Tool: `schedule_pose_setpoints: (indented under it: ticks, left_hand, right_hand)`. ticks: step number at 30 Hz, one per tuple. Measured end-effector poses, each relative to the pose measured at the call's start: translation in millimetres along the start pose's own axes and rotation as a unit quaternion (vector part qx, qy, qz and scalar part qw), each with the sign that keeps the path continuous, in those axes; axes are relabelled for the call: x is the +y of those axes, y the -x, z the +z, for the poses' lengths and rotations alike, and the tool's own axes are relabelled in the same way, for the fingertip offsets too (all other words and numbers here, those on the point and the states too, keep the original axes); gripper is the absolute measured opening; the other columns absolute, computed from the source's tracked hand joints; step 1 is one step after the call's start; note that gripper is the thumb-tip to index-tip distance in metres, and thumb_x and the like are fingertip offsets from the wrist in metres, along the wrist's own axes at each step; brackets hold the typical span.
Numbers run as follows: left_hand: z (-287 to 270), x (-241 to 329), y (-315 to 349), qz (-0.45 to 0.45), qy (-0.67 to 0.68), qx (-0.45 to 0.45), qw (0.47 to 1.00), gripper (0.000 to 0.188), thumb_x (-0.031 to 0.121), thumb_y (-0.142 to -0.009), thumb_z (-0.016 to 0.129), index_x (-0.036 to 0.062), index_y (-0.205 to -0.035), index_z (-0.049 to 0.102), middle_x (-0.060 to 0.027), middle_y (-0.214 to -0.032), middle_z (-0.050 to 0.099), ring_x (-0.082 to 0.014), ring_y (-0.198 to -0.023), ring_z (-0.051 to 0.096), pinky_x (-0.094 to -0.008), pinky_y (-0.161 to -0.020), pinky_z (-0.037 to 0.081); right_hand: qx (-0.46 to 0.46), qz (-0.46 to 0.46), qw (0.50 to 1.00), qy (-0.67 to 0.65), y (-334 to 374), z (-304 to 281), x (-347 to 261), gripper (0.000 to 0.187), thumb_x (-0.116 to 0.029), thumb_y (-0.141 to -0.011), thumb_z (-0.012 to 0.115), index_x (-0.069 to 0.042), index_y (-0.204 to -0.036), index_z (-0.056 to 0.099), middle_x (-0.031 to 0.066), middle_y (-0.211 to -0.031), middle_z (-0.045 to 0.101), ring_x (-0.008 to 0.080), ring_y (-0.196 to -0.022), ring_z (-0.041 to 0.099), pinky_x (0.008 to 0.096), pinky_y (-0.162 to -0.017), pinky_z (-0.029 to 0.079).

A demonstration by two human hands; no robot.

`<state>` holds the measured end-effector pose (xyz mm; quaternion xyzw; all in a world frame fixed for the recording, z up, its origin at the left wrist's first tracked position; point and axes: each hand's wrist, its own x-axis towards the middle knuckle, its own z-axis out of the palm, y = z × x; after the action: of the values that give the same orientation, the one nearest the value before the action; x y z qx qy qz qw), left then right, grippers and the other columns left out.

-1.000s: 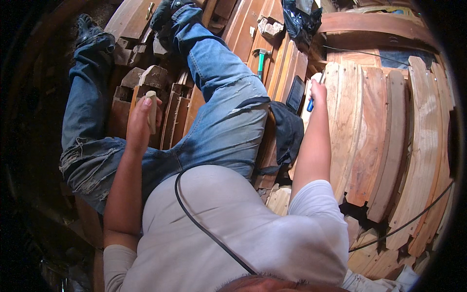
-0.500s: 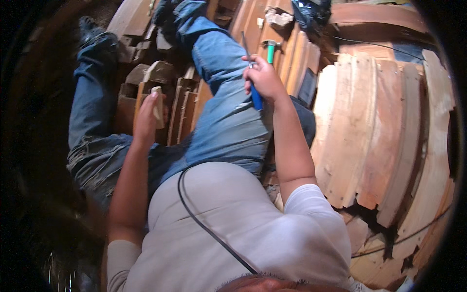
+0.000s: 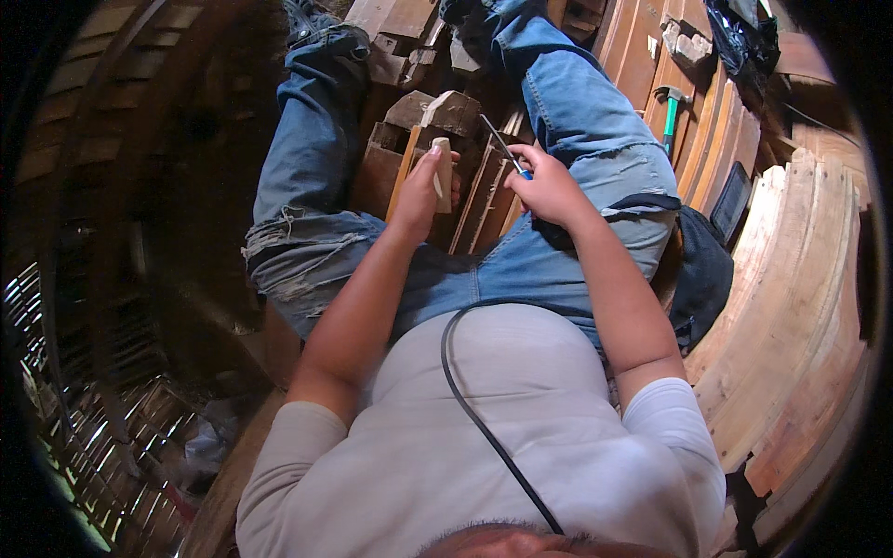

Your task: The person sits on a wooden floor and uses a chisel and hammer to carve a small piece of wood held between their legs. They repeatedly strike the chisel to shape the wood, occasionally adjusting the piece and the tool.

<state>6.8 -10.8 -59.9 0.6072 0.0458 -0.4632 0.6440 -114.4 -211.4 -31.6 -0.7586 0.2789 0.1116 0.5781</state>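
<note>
Head view: left hand, fingers clamped on a wooden piece; right hand, fingers closed round a blue-handled tool; I'd steer its tip clear of the left

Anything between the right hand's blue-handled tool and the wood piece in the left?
Only fingers of the left hand, curled on the side of the pale wood piece facing the right hand. Nothing else visible between it and the blue-handled tool.
</note>
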Motion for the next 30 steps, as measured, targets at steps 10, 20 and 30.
schedule_pose_setpoints:
  ticks: [10, 20, 30]
  left_hand:
    - [0, -10, -2, -0.035, -0.056, 0.02, 0.998, 0.047, 0.051, -0.106, 0.048, 0.0072, -0.115, 0.064, -0.0048, -0.081, 0.06, -0.0143, -0.07, 0.058, -0.0304, -0.065, 0.049]
    - [4, -28, -6, -0.054, -0.098, -0.016, 0.994, 0.048, 0.052, -0.105, 0.052, 0.0086, -0.122, 0.065, -0.0055, -0.099, 0.066, -0.0163, -0.082, 0.062, -0.0318, -0.069, 0.051]
    - [16, -15, 9, 0.146, -0.125, -0.065, 0.979, 0.034, 0.027, -0.104, 0.056, 0.0056, -0.131, 0.055, -0.0043, -0.107, 0.06, -0.0118, -0.1, 0.057, -0.0285, -0.093, 0.046]
  right_hand:
    - [0.031, -0.003, 0.989, 0.146, -1, 2, 7, 0.05, -0.015, -0.087, 0.061, -0.002, -0.136, 0.061, 0.0222, -0.1, 0.072, 0.0358, -0.089, 0.071, 0.0417, -0.086, 0.055]
    - [0.067, -0.024, 0.996, 0.053, -8, -4, 14, 0.051, -0.018, -0.086, 0.062, -0.002, -0.135, 0.063, 0.0269, -0.12, 0.07, 0.039, -0.11, 0.068, 0.0432, -0.097, 0.053]
    - [0.052, -0.05, 0.997, 0.011, -7, -1, 19, 0.048, -0.011, -0.086, 0.062, -0.001, -0.133, 0.062, 0.0114, -0.089, 0.069, 0.018, -0.065, 0.063, 0.0338, -0.064, 0.052]
